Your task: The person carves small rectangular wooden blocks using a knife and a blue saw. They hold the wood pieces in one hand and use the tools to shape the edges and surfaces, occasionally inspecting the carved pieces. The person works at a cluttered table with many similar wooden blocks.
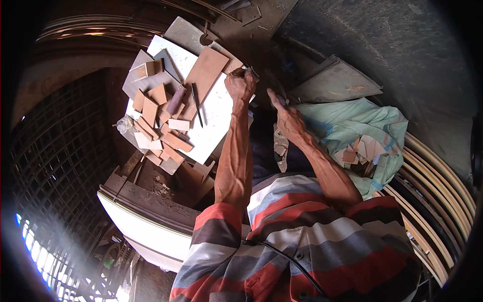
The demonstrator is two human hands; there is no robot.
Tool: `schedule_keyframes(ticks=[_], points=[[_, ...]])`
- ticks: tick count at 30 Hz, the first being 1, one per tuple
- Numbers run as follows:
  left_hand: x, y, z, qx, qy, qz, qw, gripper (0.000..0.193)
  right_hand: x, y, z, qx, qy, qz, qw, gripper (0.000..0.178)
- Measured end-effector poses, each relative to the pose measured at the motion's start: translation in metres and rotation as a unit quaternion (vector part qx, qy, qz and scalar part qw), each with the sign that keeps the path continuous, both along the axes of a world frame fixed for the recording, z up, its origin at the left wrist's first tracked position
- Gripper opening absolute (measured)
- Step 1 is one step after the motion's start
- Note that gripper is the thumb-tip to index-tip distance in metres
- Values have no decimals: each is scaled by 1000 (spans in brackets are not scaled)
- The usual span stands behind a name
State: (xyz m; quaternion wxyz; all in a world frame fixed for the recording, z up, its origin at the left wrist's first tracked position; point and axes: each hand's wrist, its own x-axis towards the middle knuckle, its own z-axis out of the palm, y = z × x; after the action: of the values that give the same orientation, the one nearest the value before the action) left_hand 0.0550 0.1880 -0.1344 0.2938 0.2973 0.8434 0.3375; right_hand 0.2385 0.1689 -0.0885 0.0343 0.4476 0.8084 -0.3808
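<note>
Our left hand (240, 84) is closed at the far corner of the white slab (214, 118), just beside the big brown tile (206, 73) that lies tilted across the slab's upper edge. The fingers curl around something small and pale at that corner; we cannot tell whether it is a tile scrap or a tool. Our right hand (288, 118) hovers near it, over the dark gap beside the slab, fingers stretched and loosely parted, holding nothing that we can see.

We judge the brown tile to be stiff, fairly heavy for its thickness, and brittle: it looks like fired clay, and it would chip at a corner or snap if dropped. Its face looks matt and dusty, so not very slippery. It is best taken by two opposite long edges, or by sliding fingers under the edge that overhangs the slab.

The tile offcuts (158, 121) strewn over the slab's left half are light, but their cut edges may be sharp. A dark pencil-like stick (196, 104) lies among them.

To our right a pale green sack (352, 126) sits open and slumped; inside it lie broken tile pieces (359, 151), pink and cream, piled loosely.
</note>
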Motion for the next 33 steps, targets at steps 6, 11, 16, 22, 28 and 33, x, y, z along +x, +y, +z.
schedule_keyframes(ticks=[6, 11, 16, 22, 28, 33], points=[[-2, 1, 0, -23, -29, -26, 999, 27, -10, 14, -31, 4, 31, 19, 999, 77], [-1, 1, 1, -6, -33, 6, 999, 27, 25, 3, -49, 280, -60, 226, 931, 52], [-3, 7, 7, -41, -12, -31, 999, 27, 14, 0, -70, 334, -280, 393, 810, 48], [2, -1, 2, -6, -6, 4, 1000, 25, -27, 37, 34, -12, -174, 110, 979, 62], [1, 1, 4, -14, -1, 2, 1000, 26, -19, 13, 40, -60, -94, 11, 994, 68], [5, 6, 8, -20, -21, 1, 1000, 27, -50, 43, 11, -88, -93, -23, 992, 71]])
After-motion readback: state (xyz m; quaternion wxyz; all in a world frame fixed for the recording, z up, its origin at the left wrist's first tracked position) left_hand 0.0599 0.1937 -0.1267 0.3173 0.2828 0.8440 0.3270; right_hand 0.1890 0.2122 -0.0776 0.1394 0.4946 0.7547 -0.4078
